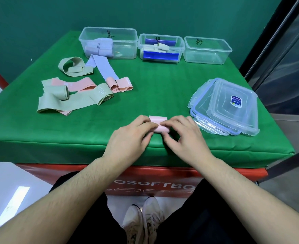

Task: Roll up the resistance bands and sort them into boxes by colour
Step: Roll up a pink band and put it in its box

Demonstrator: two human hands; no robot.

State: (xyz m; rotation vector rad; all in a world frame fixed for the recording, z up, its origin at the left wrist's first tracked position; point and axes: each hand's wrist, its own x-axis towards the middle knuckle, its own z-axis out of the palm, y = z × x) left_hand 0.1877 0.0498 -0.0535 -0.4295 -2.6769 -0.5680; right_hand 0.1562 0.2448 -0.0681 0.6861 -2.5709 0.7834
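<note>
A rolled pink band (160,124) lies near the front edge of the green table (162,88). My left hand (129,136) and my right hand (183,136) both pinch it with curled fingers, one at each side. Loose bands lie at the left: green ones (69,101), pink ones (120,84) and a lilac one (103,67). At the back stand three clear boxes: the left box (127,30) holds lilac rolls, the middle box (180,48) holds a green roll and blue pieces, and the right box (224,48) has nothing in it.
A stack of clear box lids (227,106) lies at the right, close to my right hand. The table's front edge is just under my wrists, with a red padded block (162,175) below it. My shoes (143,219) show on the floor.
</note>
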